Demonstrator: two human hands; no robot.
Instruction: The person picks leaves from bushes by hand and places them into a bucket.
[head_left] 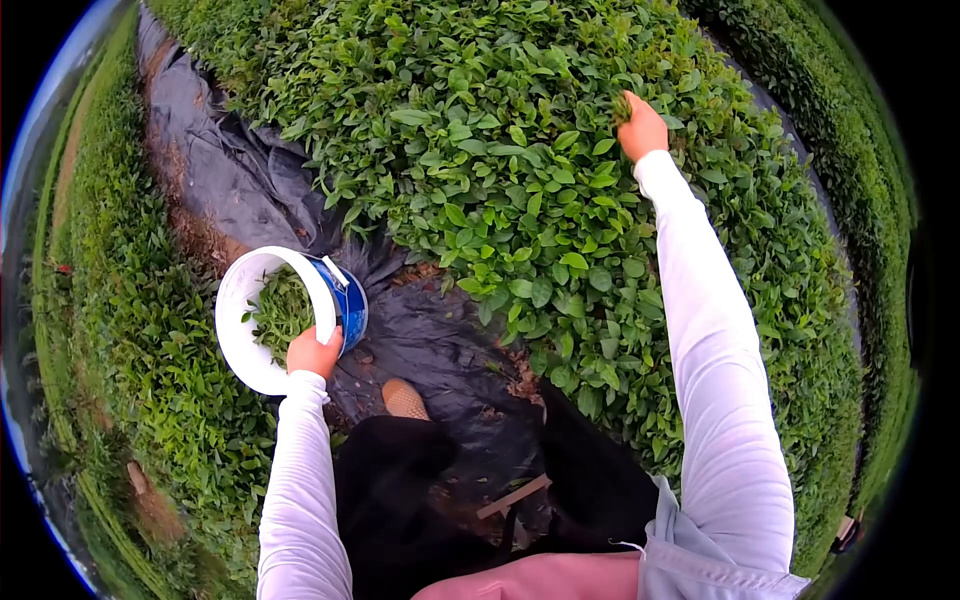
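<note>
My left hand (314,354) grips the rim of a white and blue bucket (237,335), which tilts so that its mouth faces me. Inside the bucket lies a heap of picked green leaves (284,312). My right hand (642,128) reaches out over the top of a tea bush (540,200), its fingers closed around a small bunch of tea leaves (622,108). The fingertips are partly hidden by the bunch and the foliage.
Black plastic sheeting (440,330) covers the path between the rows, with dry leaves on it. My shoe (404,399) stands on the sheeting. A brown stick (514,497) lies between my legs. Another hedge row (150,330) runs along the left.
</note>
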